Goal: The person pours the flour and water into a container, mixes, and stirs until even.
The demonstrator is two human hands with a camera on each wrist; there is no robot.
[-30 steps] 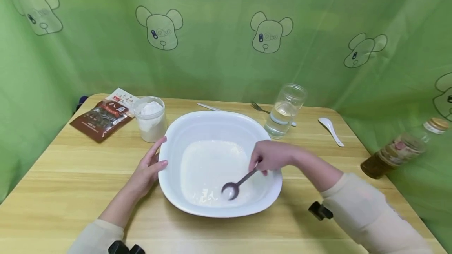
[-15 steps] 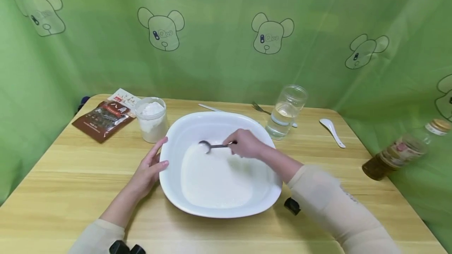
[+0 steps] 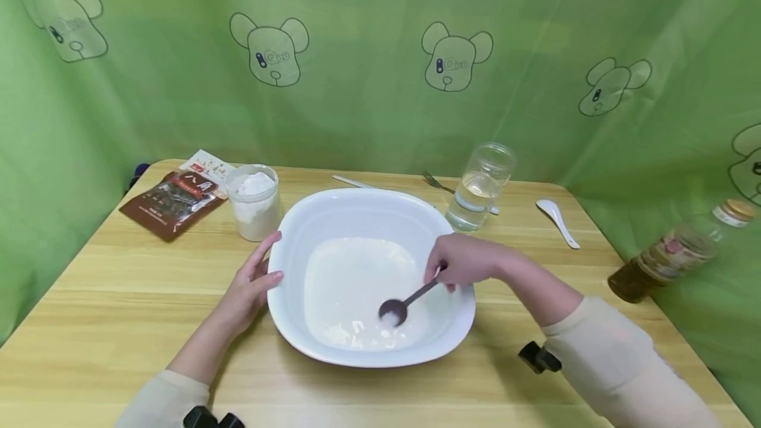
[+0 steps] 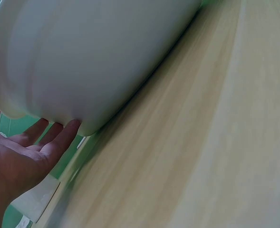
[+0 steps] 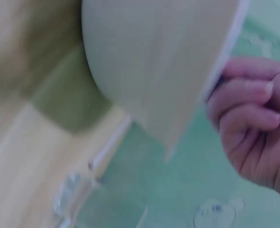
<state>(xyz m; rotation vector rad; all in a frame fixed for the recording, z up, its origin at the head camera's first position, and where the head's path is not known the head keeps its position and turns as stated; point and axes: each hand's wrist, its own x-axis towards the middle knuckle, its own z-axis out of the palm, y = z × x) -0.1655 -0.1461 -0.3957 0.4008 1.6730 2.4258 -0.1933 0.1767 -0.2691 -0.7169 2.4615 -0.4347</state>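
Note:
A white basin point(image 3: 368, 195) with milky white liquid in its bottom stands mid-table. My left hand point(image 3: 246, 292) rests against its left side; in the left wrist view, the fairly straight fingers point(image 4: 59, 137) touch the outer wall and the thumb is at the rim. Over the basin's right side, my right hand point(image 3: 464, 261) grips the handle of a dark spoon point(image 3: 410, 301), its bowl low at the liquid and slightly blurred. The right wrist view shows the right hand's curled fingers point(image 5: 249, 116) beyond the basin's rim, with the spoon mostly hidden.
A jar of white powder point(image 3: 254, 207) and a brown spice packet point(image 3: 172, 203) lie left of the basin. Behind it on the right are a jar of water point(image 3: 472, 200) and a fork point(image 3: 436, 181). Farther right are a white spoon point(image 3: 557, 222) and a tilted-looking bottle point(image 3: 672, 253).
My right hand swept the spoon up to the back left of the basin, then back to the front right, with ripples showing in the liquid. My left hand stayed in place.

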